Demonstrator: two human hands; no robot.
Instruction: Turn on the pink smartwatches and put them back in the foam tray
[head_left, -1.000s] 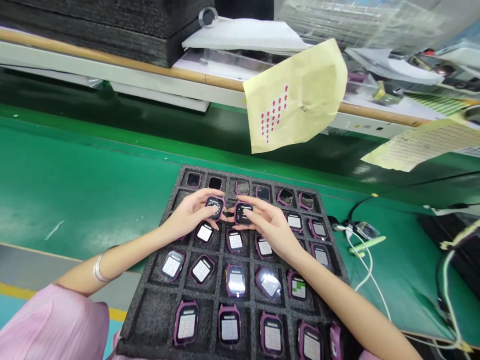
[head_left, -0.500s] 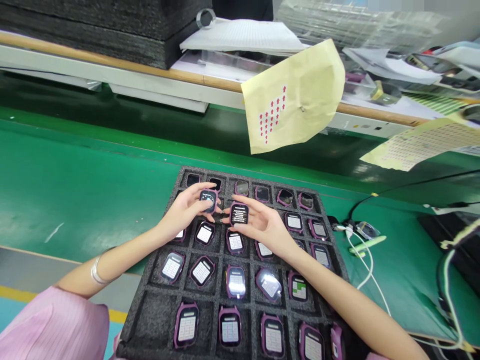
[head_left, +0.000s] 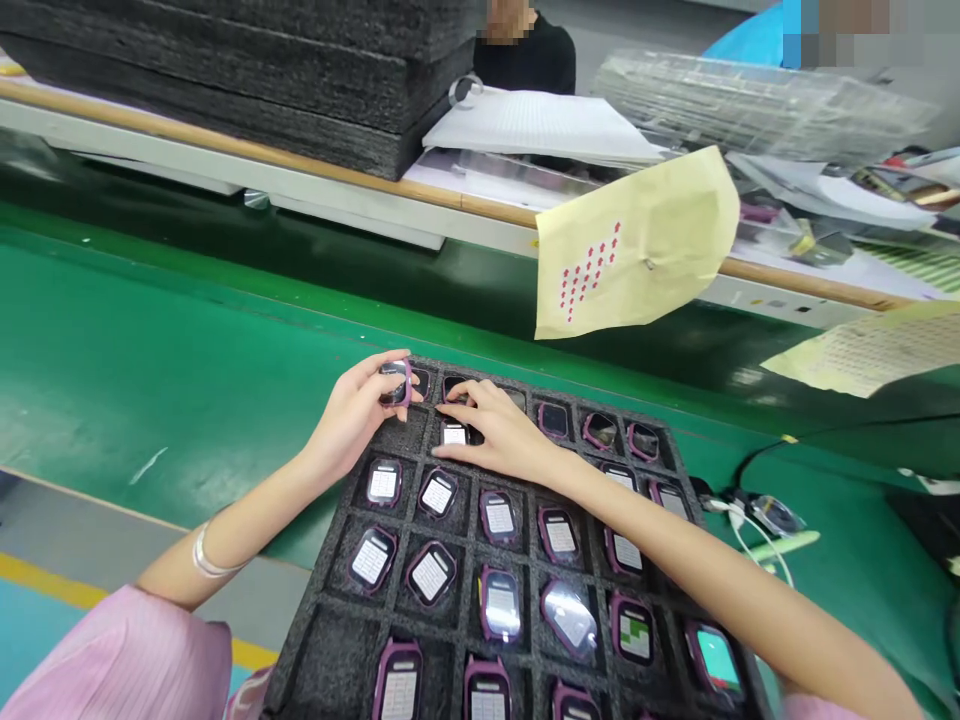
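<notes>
In my left hand [head_left: 360,405] a purple smartwatch [head_left: 395,383] is held between thumb and fingers, tilted, over the far left corner of a black foam tray [head_left: 330,630]. My right hand [head_left: 499,430] reaches into the tray's second row. Its thumb and fingers close around another smartwatch [head_left: 454,435] with a lit white screen, partly hidden by the hand. Purple watches lie in most tray compartments. Many show white tables, one a green pattern [head_left: 635,634] and one a teal screen [head_left: 718,657]. The far row has dark screens.
The tray lies on a green table [head_left: 187,380]. Behind stands a shelf with stacked black foam [head_left: 300,80] and white papers [head_left: 540,125]. A yellow sheet with red arrows [head_left: 637,250] hangs from its edge. White cables [head_left: 750,535] lie at right. A person in black [head_left: 529,60] is beyond.
My left hand has moved slightly left and up with its watch, now turned more edge-on. My right hand has lowered from above the tray into the second row. The camera view has shifted.
</notes>
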